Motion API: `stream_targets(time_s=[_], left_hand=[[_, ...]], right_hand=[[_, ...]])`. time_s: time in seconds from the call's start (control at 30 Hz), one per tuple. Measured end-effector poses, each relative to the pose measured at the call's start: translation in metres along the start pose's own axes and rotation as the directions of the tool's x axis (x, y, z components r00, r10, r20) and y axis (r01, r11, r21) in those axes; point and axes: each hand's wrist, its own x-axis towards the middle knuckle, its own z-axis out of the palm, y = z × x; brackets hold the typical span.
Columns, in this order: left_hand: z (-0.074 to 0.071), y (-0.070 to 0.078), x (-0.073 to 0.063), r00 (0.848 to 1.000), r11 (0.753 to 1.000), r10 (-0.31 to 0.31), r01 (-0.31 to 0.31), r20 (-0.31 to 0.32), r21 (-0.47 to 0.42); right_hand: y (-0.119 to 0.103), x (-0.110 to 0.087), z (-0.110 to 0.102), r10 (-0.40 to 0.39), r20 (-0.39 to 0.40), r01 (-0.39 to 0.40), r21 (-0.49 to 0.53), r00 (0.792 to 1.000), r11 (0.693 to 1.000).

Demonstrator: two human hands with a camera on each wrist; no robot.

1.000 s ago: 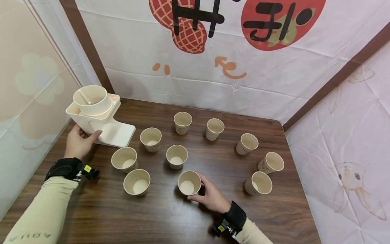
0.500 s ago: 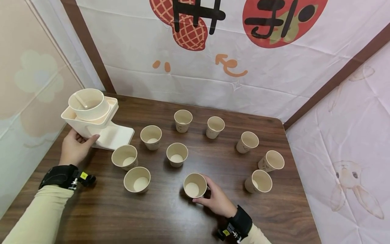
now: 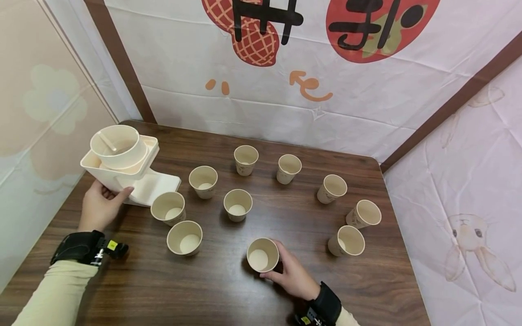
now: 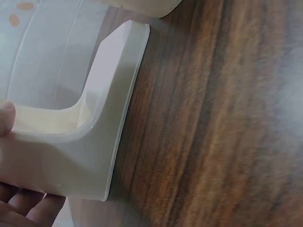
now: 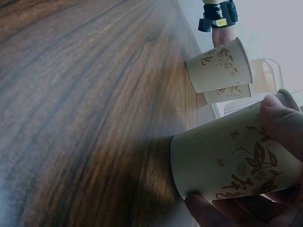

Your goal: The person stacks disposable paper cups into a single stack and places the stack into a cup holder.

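At the table's left side, my left hand (image 3: 99,206) grips the stem of a white plastic stand (image 3: 152,185), thumb on one side and fingers round the other. A round white tub (image 3: 122,156) sits in the stand's upper tray, and a pale stick (image 3: 107,141) leans inside the tub. My right hand (image 3: 295,276) holds a beige paper cup (image 3: 258,260) near the front middle of the table. Printed brown leaves show on this cup (image 5: 232,156) in the right wrist view, with thumb and fingers round its wall. The cup looks upright, its base at the tabletop.
Several similar paper cups stand upright on the brown wooden table (image 3: 220,290). One paper cup (image 3: 168,208) is close beside the stand's base. Others, such as the paper cup (image 3: 346,241), stand at the right. Printed cloth walls (image 3: 261,108) border the table's back and sides.
My right hand has moved the held cup a little to the right and nearer to me. My left hand and the stand have shifted slightly left and nearer. The other cups stay put.
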Motion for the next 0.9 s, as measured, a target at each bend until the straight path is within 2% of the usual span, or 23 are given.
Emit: stream_targets(time_s=[0.27, 0.63, 0.9], left_hand=[[0.002, 0.0, -0.011, 1.0, 0.999, -0.03, 0.03, -0.005, -0.012], [0.006, 0.001, -0.012, 0.997, 0.998, -0.053, 0.05, -0.062, -0.047], [0.008, -0.001, -0.01, 0.996, 0.996, -0.047, 0.04, -0.073, -0.084]], right_hand=[[0.002, -0.006, -0.002, -0.003, -0.007, 0.003, 0.021, 1.0, 1.0], [0.01, -0.02, -0.012, 0.037, -0.061, -0.034, 0.042, 0.997, 0.999], [0.019, -0.022, -0.015, -0.003, -0.09, 0.006, 0.03, 0.996, 1.0]])
